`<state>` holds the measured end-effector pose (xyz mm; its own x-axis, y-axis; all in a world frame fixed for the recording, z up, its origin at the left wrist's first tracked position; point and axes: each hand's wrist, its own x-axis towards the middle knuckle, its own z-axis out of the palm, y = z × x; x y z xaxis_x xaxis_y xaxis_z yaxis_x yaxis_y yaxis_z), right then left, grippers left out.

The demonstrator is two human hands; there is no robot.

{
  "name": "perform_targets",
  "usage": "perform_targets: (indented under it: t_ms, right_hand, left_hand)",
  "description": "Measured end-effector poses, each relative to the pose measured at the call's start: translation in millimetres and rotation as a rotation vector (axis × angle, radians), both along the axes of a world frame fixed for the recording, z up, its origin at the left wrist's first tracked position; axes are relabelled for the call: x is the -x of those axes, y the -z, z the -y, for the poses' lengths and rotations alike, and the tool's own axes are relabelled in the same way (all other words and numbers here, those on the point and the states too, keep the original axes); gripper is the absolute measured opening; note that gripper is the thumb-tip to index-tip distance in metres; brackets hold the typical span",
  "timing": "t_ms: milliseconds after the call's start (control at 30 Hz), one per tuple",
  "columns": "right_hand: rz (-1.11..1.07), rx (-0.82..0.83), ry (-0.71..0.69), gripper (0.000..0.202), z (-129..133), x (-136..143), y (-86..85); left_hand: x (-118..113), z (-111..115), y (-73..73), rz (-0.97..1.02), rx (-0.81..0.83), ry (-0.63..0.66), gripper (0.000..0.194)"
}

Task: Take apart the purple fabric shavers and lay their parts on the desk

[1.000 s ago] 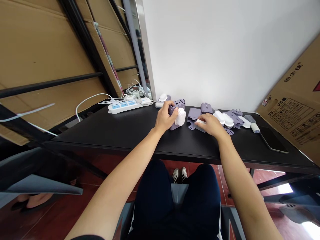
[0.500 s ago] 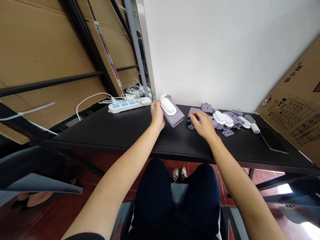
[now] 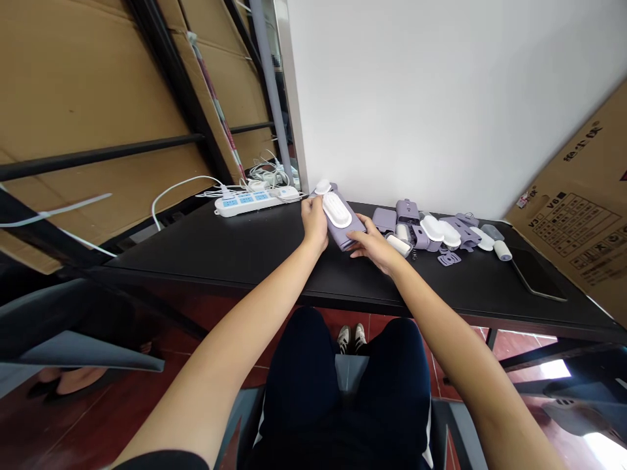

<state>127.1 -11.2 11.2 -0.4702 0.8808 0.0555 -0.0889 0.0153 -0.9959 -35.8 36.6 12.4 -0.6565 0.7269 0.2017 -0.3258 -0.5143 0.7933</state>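
Observation:
My left hand (image 3: 314, 225) is closed on the left side of a purple rectangular plastic housing (image 3: 353, 220), held tilted above the black table. A white oval piece (image 3: 337, 209) with a raised rim lies on the housing's upper face, and a smaller white rounded part (image 3: 322, 187) shows at its far end. My right hand (image 3: 372, 245) grips the housing's near right corner, thumb on top and fingers along the edge. Whether a small part is also under those fingers is hidden. Just right of this hand lies a white cylinder in a clear cover (image 3: 399, 245).
More purple housings (image 3: 407, 211), white oval pieces (image 3: 441, 230) and a flat purple cut-out piece (image 3: 449, 258) lie to the right. Beyond them are a white roller (image 3: 502, 250), a dark phone (image 3: 536, 274) and a cardboard box (image 3: 578, 202). A power strip (image 3: 257, 200) with cables sits at the left.
My right hand has left the purple parts on the right and moved left onto the held housing. A white cylinder in a clear cover now shows where that hand was.

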Motion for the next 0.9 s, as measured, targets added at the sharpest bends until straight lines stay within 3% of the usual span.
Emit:
perform_targets:
  t_ms: [133, 233, 333, 500, 700, 900]
  right_hand:
    - [-0.087, -0.051, 0.208, 0.062, -9.5, -7.9, 3.5]
    - [0.008, -0.184, 0.385, 0.062, -19.5, -17.2, 6.8]
    - [0.147, -0.314, 0.454, 0.069, -25.7, -26.0, 10.7]
    - [0.277, -0.427, 0.489, 0.069, -25.4, -32.0, 12.0]
    - [0.147, -0.281, 0.455, 0.056, -19.5, -31.8, 3.8]
    - [0.160, -0.287, 0.376, 0.052, -15.3, -36.6, -3.8]
  left_hand:
    - [2.0, 4.5, -1.9, -0.038, 0.065, 0.079, 0.024]
    - [-0.9, 10.2, -4.7, -0.109, 0.071, 0.160, 0.020]
    - [-5.2, 13.0, -5.1, -0.194, 0.120, 0.236, 0.024]
    - [-6.7, 10.9, 0.5, -0.234, 0.135, 0.290, 0.022]
    - [-2.3, 7.5, 4.7, -0.191, 0.171, 0.379, 0.018]
    - [-0.3, 8.2, 4.8, -0.256, 0.232, 0.378, 0.027]
